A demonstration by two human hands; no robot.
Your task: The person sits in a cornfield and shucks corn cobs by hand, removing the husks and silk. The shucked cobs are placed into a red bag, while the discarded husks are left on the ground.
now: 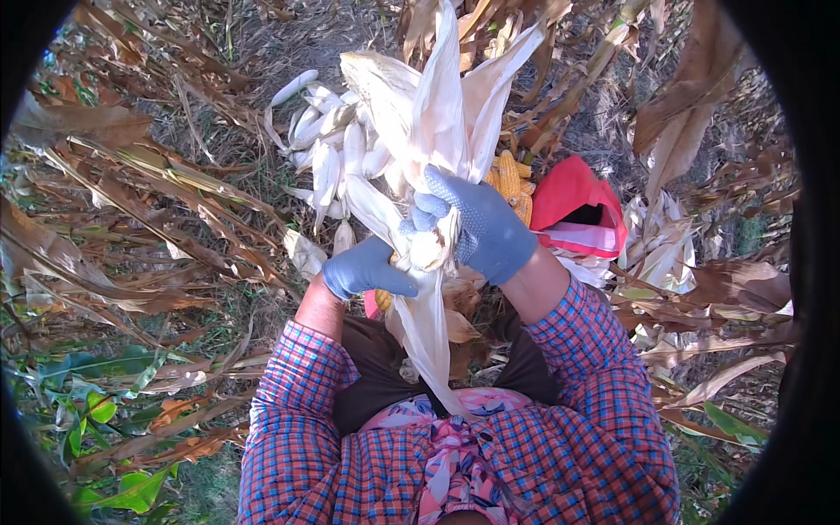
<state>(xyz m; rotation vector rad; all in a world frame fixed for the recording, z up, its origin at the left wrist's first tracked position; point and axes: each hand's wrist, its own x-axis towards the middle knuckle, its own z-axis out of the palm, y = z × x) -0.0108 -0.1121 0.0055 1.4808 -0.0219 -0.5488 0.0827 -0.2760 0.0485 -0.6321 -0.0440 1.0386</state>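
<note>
In front of me I hold a maize ear whose pale dry husk (441,111) is peeled open into long leaves, several fanned upward and one hanging toward my lap. Its cut stalk end (430,251) faces the camera. My right hand (489,226), in a grey-blue dotted glove, closes around the husk just above this end. From the left, my left hand (369,266), gloved alike, grips the ear, its thumb on top and its other fingers hidden beneath. A sliver of yellow kernels shows by that thumb.
Ears still in husk (328,141) lie heaped at the upper left. Bare yellow cobs (510,177) are piled beside a red fabric bag (577,207). Loose husks (663,239) lie farther right. Dry maize stalks (164,174) cover the ground on both sides.
</note>
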